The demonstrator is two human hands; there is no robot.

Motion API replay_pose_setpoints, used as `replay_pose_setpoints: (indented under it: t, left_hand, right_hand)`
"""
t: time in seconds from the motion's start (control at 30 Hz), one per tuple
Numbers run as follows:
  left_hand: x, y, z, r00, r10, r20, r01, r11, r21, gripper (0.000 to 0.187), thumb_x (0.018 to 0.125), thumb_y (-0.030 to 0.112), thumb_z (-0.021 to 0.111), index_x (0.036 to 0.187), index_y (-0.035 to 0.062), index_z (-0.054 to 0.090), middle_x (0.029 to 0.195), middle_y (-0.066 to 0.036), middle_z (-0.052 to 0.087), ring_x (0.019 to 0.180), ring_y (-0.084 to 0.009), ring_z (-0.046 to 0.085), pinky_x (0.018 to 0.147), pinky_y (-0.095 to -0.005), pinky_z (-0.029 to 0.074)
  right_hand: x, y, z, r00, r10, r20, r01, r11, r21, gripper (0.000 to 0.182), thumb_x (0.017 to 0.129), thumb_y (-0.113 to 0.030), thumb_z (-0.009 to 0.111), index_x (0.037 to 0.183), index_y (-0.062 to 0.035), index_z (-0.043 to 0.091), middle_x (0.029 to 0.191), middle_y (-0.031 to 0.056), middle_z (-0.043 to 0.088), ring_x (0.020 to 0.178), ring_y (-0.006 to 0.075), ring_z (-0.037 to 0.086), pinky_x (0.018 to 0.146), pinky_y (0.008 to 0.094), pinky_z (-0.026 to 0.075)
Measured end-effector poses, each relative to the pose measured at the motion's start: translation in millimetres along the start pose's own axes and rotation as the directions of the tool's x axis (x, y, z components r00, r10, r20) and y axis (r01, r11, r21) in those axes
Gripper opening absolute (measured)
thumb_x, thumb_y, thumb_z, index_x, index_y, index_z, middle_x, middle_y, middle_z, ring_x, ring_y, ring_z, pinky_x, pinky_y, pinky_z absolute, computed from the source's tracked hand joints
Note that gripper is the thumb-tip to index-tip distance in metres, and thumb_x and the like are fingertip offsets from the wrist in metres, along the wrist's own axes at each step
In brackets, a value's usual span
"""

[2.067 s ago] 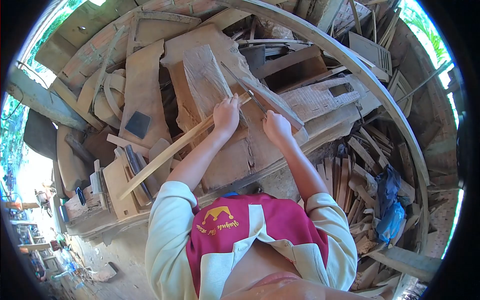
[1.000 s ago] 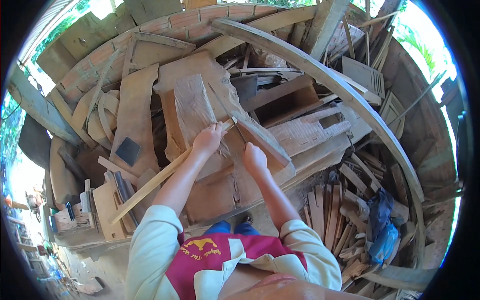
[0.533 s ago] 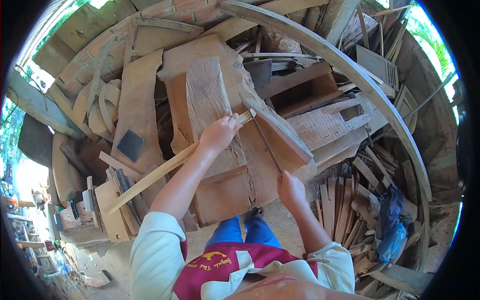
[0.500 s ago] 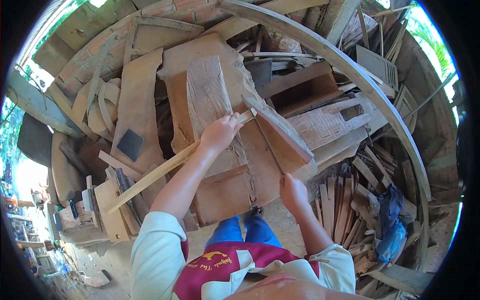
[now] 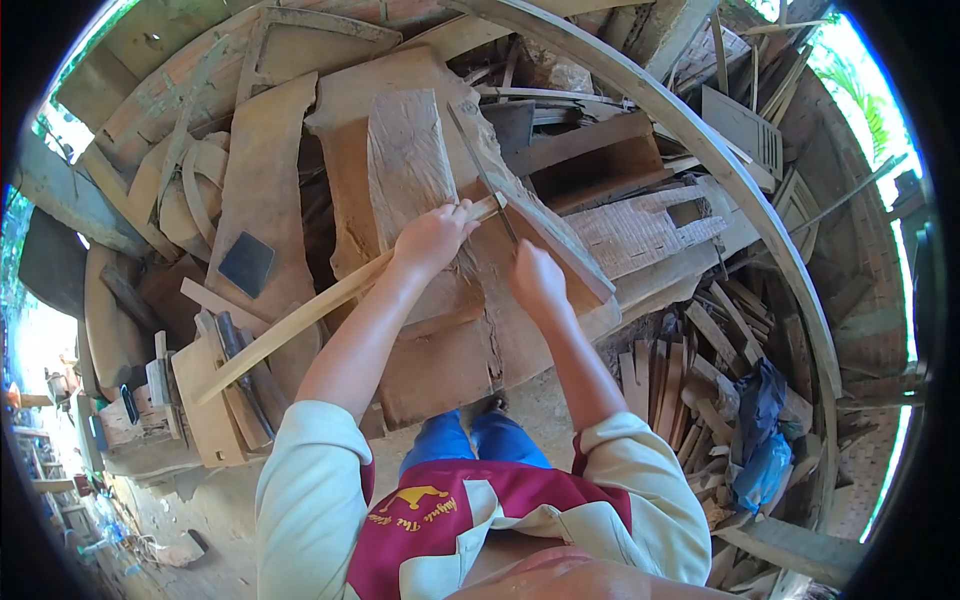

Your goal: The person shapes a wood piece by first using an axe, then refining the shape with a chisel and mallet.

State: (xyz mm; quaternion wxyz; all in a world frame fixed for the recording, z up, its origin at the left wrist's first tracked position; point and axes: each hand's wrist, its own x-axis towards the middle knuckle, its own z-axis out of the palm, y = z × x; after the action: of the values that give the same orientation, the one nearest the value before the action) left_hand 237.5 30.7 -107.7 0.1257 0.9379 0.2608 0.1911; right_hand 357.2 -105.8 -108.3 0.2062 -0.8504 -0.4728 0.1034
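Note:
My left hand [image 5: 430, 238] is closed around a long, pale wood strip [image 5: 290, 335] near its far end, pressing it over a thick, rough plank [image 5: 408, 150]. The strip slants down to the lower left. My right hand [image 5: 538, 278] grips the near end of a long, thin, dark metal file [image 5: 468, 150]. Its length runs forward and left past the strip's cut end, overlapping it there. A narrow wood offcut [image 5: 560, 240] with a rough edge lies just right of the file. Under all this are broad wooden slabs [image 5: 430, 385].
A dark square plate [image 5: 246, 264] lies on a slab at left, above a hammer-like tool [image 5: 240, 355] among wood pieces. A curved wooden beam [image 5: 740, 170] arches over the right side. Scrap wood [image 5: 665, 390] and a blue plastic bag [image 5: 762, 470] are piled at lower right.
My right hand has pushed forward and left, sliding the file farther past the strip's end. My left hand keeps its hold on the strip. The whole view has shifted slightly.

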Motion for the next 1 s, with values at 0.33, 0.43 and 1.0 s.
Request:
replay_pose_setpoints:
  t: [0.33, 0.43, 1.0]
  left_hand:
    - [-0.1, 1.4, -2.1, 1.0, 0.027, 0.0, -0.027, 0.998, 0.049, 0.037, 0.088, 0.031, 0.045, 0.108, 0.0002, 0.046, 0.097, -0.021, 0.059, 0.08, -0.0281, 0.061, 0.065, -0.0365, 0.051]
    - [-2.0, 0.6, -1.6, 0.998, 0.048, -0.043, -0.045, 0.997, 0.061, 0.036, 0.087, 0.031, 0.045, 0.107, 0.0012, 0.045, 0.097, -0.02, 0.059, 0.083, -0.0293, 0.06, 0.066, -0.0377, 0.05]
    - [0.1, 1.8, -3.3, 0.997, -0.053, 0.048, 0.055, 0.997, -0.049, 0.041, 0.086, 0.033, 0.049, 0.116, 0.0052, 0.047, 0.104, -0.018, 0.057, 0.087, -0.0323, 0.058, 0.072, -0.0397, 0.048]
  right_hand:
    - [-83.8, 13.1, -42.3, 0.978, 0.168, 0.124, -0.165, 0.986, -0.034, 0.022, 0.085, -0.021, 0.046, 0.082, -0.0008, 0.053, 0.076, 0.0238, 0.059, 0.074, 0.0406, 0.057, 0.067, 0.0477, 0.045]
    - [-22.3, -3.5, -28.2, 0.993, 0.088, 0.08, -0.09, 0.996, 0.013, 0.018, 0.082, -0.014, 0.044, 0.081, 0.0015, 0.053, 0.082, 0.0254, 0.059, 0.081, 0.0405, 0.057, 0.071, 0.046, 0.045]
    - [-119.1, 35.7, -39.7, 0.974, 0.172, 0.15, -0.162, 0.984, -0.08, 0.024, 0.086, -0.023, 0.043, 0.079, -0.002, 0.051, 0.069, 0.0242, 0.058, 0.067, 0.0423, 0.057, 0.063, 0.05, 0.045]
